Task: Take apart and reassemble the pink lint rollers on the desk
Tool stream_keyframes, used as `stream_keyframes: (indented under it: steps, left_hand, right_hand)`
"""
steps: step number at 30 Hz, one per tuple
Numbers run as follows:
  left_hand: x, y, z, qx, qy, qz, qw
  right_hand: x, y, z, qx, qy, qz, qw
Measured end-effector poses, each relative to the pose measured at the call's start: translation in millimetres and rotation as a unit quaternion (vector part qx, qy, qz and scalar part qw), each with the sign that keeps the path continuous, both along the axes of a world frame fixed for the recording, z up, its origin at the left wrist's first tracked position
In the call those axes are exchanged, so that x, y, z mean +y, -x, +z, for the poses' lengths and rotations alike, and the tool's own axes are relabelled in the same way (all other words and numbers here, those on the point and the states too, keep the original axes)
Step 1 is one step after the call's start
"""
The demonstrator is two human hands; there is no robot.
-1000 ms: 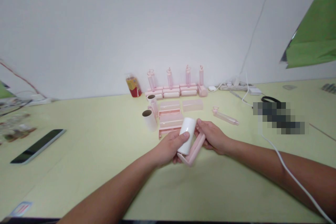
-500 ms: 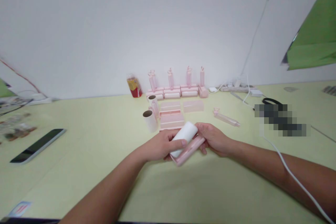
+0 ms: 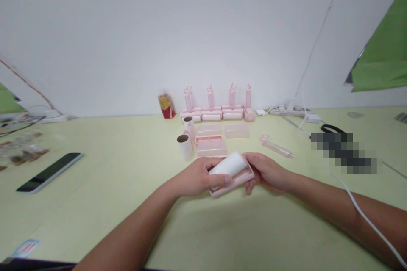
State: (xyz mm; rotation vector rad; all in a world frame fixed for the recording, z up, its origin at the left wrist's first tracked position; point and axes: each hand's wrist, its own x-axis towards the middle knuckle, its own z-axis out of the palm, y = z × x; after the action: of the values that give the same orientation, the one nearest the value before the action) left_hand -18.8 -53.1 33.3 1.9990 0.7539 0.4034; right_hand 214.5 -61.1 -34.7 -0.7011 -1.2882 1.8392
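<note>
1. While two white rolls [image 3: 186,151] stand beyond the left hand [image 3: 193,178], probably upright so they cannot roll, that hand curls partly closed around a third roll [image 3: 231,165], thumb across it.
2. Between the hands, the roll slants over a pink case [image 3: 233,184] (its rim showing), seemingly cradled for steadiness.
3. The right hand [image 3: 267,171], half closed, grips the case's right end; hidden fingertips leave roll contact unclear.
4. Beyond it lies a clear pink handle [image 3: 277,148].

ok so I'm counting 3 white rolls [image 3: 185,149], 1 smartphone [image 3: 51,172], 1 red-and-yellow packet [image 3: 166,106], 2 green sheets [image 3: 381,61] and 1 pink handle lying down [image 3: 277,148]. The upright pink handles [image 3: 210,99] overlap too much, can't give you an exact number lol
</note>
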Motion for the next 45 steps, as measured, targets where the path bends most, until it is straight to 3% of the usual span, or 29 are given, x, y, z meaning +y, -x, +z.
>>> stream_keyframes:
  steps: [6,17,24,29,35,45]
  left_hand:
    - [-10,-3,2.4,0.049,-0.029,-0.01,0.998]
    - [-8,-13,-16.7,0.079,-0.082,-0.012,0.993]
    - [-7,-14,-23.5,0.098,-0.136,0.022,0.986]
    - [-9,-17,-28.8,0.096,-0.198,0.041,0.975]
    - [-16,-22,-25.0,0.106,-0.246,0.014,0.963]
    - [-17,-22,-20.7,0.132,-0.264,-0.004,0.955]
  right_hand:
    - [-19,-16,-3.6,-0.003,0.054,0.076,0.996]
    - [-14,-28,-15.7,-0.02,0.044,0.032,0.998]
    - [-10,-29,-19.8,-0.011,0.051,0.044,0.998]
    - [-12,-29,-21.3,-0.034,0.011,0.051,0.998]
    - [-16,-28,-22.6,-0.067,-0.044,0.036,0.996]
    - [-17,-26,-18.1,-0.118,-0.081,0.042,0.989]
